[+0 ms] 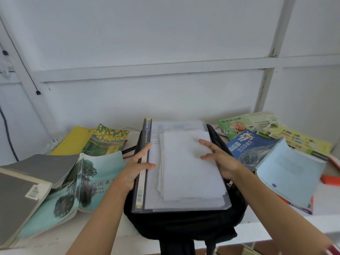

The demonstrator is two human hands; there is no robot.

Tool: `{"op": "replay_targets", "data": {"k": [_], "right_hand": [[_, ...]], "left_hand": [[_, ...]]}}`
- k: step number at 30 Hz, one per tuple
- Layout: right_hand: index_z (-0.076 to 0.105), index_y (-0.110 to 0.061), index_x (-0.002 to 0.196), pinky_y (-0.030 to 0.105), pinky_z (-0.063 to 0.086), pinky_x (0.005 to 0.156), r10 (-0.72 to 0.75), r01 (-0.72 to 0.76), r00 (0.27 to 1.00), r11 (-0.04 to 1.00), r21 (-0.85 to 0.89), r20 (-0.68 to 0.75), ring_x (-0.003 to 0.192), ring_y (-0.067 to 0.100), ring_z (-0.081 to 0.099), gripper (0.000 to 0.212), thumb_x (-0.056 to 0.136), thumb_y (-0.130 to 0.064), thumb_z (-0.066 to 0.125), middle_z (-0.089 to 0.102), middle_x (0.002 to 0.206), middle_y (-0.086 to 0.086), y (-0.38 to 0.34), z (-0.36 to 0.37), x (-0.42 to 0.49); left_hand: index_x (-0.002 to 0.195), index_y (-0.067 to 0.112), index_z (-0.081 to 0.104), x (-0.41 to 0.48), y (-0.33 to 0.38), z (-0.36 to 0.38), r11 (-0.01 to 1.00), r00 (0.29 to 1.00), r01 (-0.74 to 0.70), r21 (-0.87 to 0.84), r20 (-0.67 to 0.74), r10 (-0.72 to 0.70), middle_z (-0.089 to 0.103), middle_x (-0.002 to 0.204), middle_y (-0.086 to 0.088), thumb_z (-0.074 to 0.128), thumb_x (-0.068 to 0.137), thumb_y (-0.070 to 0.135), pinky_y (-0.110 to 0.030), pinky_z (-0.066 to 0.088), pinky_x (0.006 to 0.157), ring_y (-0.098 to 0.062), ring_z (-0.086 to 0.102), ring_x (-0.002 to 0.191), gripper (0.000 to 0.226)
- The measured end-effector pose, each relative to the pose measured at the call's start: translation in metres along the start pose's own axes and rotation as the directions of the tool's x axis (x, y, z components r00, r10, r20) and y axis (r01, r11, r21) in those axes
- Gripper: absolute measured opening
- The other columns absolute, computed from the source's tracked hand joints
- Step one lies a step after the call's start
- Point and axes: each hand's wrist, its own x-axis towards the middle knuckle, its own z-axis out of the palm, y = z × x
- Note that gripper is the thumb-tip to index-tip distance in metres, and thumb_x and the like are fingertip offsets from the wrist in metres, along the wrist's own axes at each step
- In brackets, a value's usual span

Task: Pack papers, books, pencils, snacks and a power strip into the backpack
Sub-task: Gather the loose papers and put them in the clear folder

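A black backpack (pixel 184 223) lies flat on the white table in front of me. On top of it rests a clear plastic folder (pixel 152 203) with a dark spine, and a loose stack of white papers (pixel 187 173) lies on the folder. My left hand (pixel 136 168) is at the folder's left spine edge, thumb over the edge and fingers stretched along it. My right hand (pixel 219 157) hovers at the papers' right edge with fingers spread and relaxed. Pencils (pixel 129 150) lie left of the backpack, partly hidden.
Left of the backpack lie a teal tree-cover book (pixel 88 183), a grey book (pixel 24 188), a flower-cover book (pixel 104 140) and a yellow spiral notebook (pixel 73 138). To the right are a blue book (pixel 252 146), a light-blue booklet (pixel 288 172), green leaflets (pixel 239 126) and an orange object (pixel 330 180).
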Motion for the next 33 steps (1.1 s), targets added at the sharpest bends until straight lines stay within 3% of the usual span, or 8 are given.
{"op": "replay_targets", "data": {"k": [3,6,9,15,20,23,28,33], "right_hand": [[0.050,-0.033,0.126,0.039,0.056,0.077,-0.074,0.075,0.997,0.996,0.048,-0.023,0.095,0.026,0.064,0.056,0.086,0.006,0.052,0.063,0.117,0.004,-0.003,0.000,-0.003],[0.050,-0.035,0.126,0.038,0.055,0.081,-0.146,0.147,0.985,0.989,0.005,-0.086,0.096,0.025,0.064,0.059,0.084,0.006,0.056,0.063,0.118,0.001,-0.008,-0.004,-0.007],[0.050,-0.033,0.129,0.037,0.053,0.085,-0.183,0.182,0.977,0.983,-0.020,-0.106,0.097,0.021,0.063,0.061,0.084,0.007,0.056,0.062,0.115,-0.006,-0.013,-0.010,-0.012],[0.057,-0.041,0.119,0.040,0.050,0.091,-0.210,0.214,0.970,0.976,0.028,-0.121,0.112,0.023,0.060,0.057,0.082,0.002,0.061,0.054,0.132,-0.004,-0.026,-0.030,-0.021],[0.049,-0.039,0.128,0.031,0.054,0.074,-0.223,0.232,0.967,0.970,0.066,-0.123,0.098,0.015,0.065,0.058,0.085,0.000,0.057,0.061,0.116,-0.013,-0.049,-0.058,-0.030],[0.048,-0.040,0.131,0.031,0.054,0.075,-0.254,0.262,0.961,0.963,0.062,-0.107,0.107,0.018,0.062,0.061,0.085,-0.001,0.057,0.056,0.128,-0.008,-0.068,-0.086,-0.035],[0.032,-0.044,0.140,0.025,0.056,0.065,-0.305,0.313,0.944,0.949,0.044,-0.127,0.092,0.009,0.067,0.070,0.088,-0.003,0.053,0.057,0.123,-0.015,-0.098,-0.144,-0.047],[0.034,-0.045,0.136,0.026,0.055,0.068,-0.309,0.294,0.937,0.949,-0.111,-0.163,0.090,0.012,0.066,0.070,0.087,0.000,0.056,0.060,0.113,-0.013,-0.124,-0.214,-0.051]], "left_hand": [[0.132,0.036,0.044,0.004,0.014,0.006,0.996,0.996,-0.086,0.013,0.026,0.086,0.039,0.138,0.020,0.057,0.080,-0.011,-0.006,0.033,0.088,0.008,0.036,0.122,0.071],[0.136,0.031,0.041,0.008,0.024,0.017,0.992,0.990,-0.127,-0.023,0.064,0.128,0.046,0.125,0.022,0.052,0.082,-0.015,0.001,0.041,0.066,0.022,0.050,0.091,0.071],[0.137,0.030,0.038,0.014,0.028,0.026,0.989,0.985,-0.139,-0.053,0.098,0.143,0.050,0.115,0.023,0.047,0.083,-0.017,-0.001,0.044,0.060,0.022,0.057,0.079,0.072],[0.135,0.036,0.040,0.027,0.043,0.046,0.976,0.965,-0.185,-0.117,0.168,0.203,0.053,0.127,0.019,0.051,0.081,-0.012,-0.011,0.050,0.077,0.006,0.061,0.099,0.073],[0.127,0.041,0.046,0.040,0.062,0.085,0.954,0.947,-0.227,-0.196,0.186,0.263,0.060,0.120,0.015,0.058,0.068,0.000,-0.016,0.052,0.074,-0.004,0.064,0.100,0.073],[0.124,0.042,0.048,0.046,0.072,0.121,0.933,0.932,-0.265,-0.244,0.183,0.313,0.057,0.125,0.016,0.056,0.067,0.003,-0.016,0.051,0.076,-0.003,0.063,0.103,0.070],[0.130,0.038,0.039,0.065,0.087,0.189,0.904,0.905,-0.321,-0.281,0.191,0.380,0.064,0.108,0.028,0.053,0.068,0.000,-0.013,0.050,0.075,0.003,0.063,0.098,0.074],[0.122,0.044,0.050,0.094,0.073,0.237,0.924,0.932,-0.228,-0.308,0.205,0.298,0.054,0.133,0.010,0.068,0.063,0.001,-0.028,0.050,0.090,-0.013,0.057,0.115,0.075]]}}
